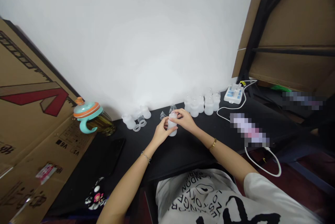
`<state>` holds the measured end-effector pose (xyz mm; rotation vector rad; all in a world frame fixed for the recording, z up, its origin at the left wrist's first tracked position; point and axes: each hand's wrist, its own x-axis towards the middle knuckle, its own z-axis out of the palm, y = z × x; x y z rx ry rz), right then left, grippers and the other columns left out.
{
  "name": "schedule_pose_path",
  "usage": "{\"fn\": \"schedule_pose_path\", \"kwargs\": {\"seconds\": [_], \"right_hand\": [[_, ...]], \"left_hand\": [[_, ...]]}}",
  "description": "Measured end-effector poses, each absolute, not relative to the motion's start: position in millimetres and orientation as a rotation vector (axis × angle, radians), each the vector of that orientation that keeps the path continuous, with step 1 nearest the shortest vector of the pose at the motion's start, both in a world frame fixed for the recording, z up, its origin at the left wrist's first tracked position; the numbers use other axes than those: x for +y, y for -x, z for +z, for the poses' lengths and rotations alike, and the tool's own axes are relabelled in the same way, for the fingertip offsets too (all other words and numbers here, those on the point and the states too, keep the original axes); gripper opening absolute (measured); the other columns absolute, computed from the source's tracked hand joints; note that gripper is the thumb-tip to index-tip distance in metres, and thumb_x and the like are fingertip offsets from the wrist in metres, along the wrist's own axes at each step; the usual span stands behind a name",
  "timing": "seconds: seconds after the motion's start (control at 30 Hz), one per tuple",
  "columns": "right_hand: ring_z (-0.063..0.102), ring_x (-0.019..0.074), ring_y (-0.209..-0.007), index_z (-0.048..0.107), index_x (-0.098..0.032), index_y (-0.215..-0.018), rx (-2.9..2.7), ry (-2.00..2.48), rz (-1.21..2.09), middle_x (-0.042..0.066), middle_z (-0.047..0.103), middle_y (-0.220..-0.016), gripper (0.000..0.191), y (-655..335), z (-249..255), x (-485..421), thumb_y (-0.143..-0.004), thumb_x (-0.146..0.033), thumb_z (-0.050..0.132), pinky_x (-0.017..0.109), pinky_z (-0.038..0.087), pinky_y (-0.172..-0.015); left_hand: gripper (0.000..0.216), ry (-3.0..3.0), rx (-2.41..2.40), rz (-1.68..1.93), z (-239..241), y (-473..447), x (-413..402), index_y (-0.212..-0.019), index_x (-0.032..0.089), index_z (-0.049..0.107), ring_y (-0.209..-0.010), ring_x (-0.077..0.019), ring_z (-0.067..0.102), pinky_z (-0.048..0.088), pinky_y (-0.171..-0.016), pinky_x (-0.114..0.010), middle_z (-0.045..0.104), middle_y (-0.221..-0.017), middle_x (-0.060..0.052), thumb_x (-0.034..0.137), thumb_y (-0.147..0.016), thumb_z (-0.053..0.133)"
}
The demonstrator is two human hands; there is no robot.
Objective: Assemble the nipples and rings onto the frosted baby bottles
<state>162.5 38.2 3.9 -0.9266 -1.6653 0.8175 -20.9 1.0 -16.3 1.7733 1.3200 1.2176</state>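
Observation:
A small translucent white bottle [172,126] stands on the black table [180,150] between my hands. My left hand [161,132] wraps its fingers round the bottle's body from the left. My right hand [185,119] is closed over the bottle's top, fingers pinched on the cap or collar there. Two small clear parts [167,111] lie just behind the bottle. A cluster of finished-looking white bottles [202,103] stands by the wall to the right. Loose bottle bodies and rings [136,119] lie to the left.
A mug with a teal handle and orange-rimmed lid [90,117] stands at the left, beside large cardboard boxes [34,112]. A white power strip [233,93] with a white cable [261,164] lies at the right. A dark phone [113,150] lies on the table's left part.

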Motion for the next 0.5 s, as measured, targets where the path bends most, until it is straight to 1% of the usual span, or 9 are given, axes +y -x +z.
{"fn": "schedule_pose_path", "kwargs": {"seconds": [0.1,0.17,0.23,0.3,0.37,0.5], "right_hand": [[0.065,0.0156,-0.080,0.077,-0.021,-0.110,-1.595,0.942,0.935,0.006,0.067,-0.108,0.042,-161.8,5.4,40.3,-0.074,-0.040,0.086,0.032,0.058,-0.077],[0.066,0.0167,-0.083,0.077,-0.021,-0.113,-1.534,0.926,1.080,0.007,0.069,-0.113,0.042,-161.0,8.2,39.3,-0.078,-0.044,0.083,0.029,0.058,-0.070],[0.069,0.0196,-0.091,0.075,-0.022,-0.117,-1.440,0.905,1.247,0.008,0.072,-0.116,0.042,-160.8,12.4,36.9,-0.084,-0.049,0.077,0.026,0.057,-0.064],[0.069,0.0219,-0.102,0.074,-0.023,-0.117,-1.338,0.884,1.347,0.008,0.073,-0.117,0.040,-161.5,16.7,34.4,-0.089,-0.050,0.071,0.025,0.057,-0.066],[0.069,0.0228,-0.107,0.074,-0.023,-0.117,-1.256,0.867,1.414,0.007,0.074,-0.117,0.037,-162.7,19.6,32.7,-0.090,-0.048,0.070,0.027,0.059,-0.071],[0.070,0.0226,-0.105,0.074,-0.024,-0.114,-1.191,0.869,1.492,0.006,0.076,-0.112,0.032,-163.8,20.6,32.0,-0.085,-0.037,0.071,0.028,0.058,-0.074]], "left_hand": [[0.056,-1.708,1.245,1.201,-17.9,21.0,2.9,-0.118,0.019,0.070,-0.092,-0.0220,0.072,0.057,-0.084,-0.035,0.078,-0.108,-0.008,0.047,-0.073,0.087],[0.054,-1.632,1.176,1.206,-17.6,20.7,4.1,-0.113,0.017,0.071,-0.091,-0.0227,0.073,0.057,-0.084,-0.035,0.078,-0.105,-0.009,0.049,-0.073,0.087],[0.054,-1.557,1.119,1.211,-16.5,20.0,5.0,-0.112,0.016,0.071,-0.094,-0.0241,0.074,0.058,-0.084,-0.036,0.079,-0.106,-0.010,0.049,-0.072,0.087],[0.055,-1.513,1.093,1.209,-15.3,19.5,5.6,-0.111,0.015,0.071,-0.097,-0.0254,0.075,0.058,-0.086,-0.037,0.079,-0.107,-0.011,0.049,-0.072,0.087],[0.056,-1.500,1.083,1.196,-14.5,19.6,6.0,-0.112,0.014,0.072,-0.100,-0.0263,0.075,0.059,-0.088,-0.037,0.079,-0.109,-0.012,0.050,-0.072,0.087],[0.058,-1.491,1.083,1.187,-14.7,20.3,6.4,-0.112,0.014,0.073,-0.102,-0.0275,0.075,0.059,-0.091,-0.038,0.079,-0.111,-0.013,0.051,-0.071,0.088]]}}
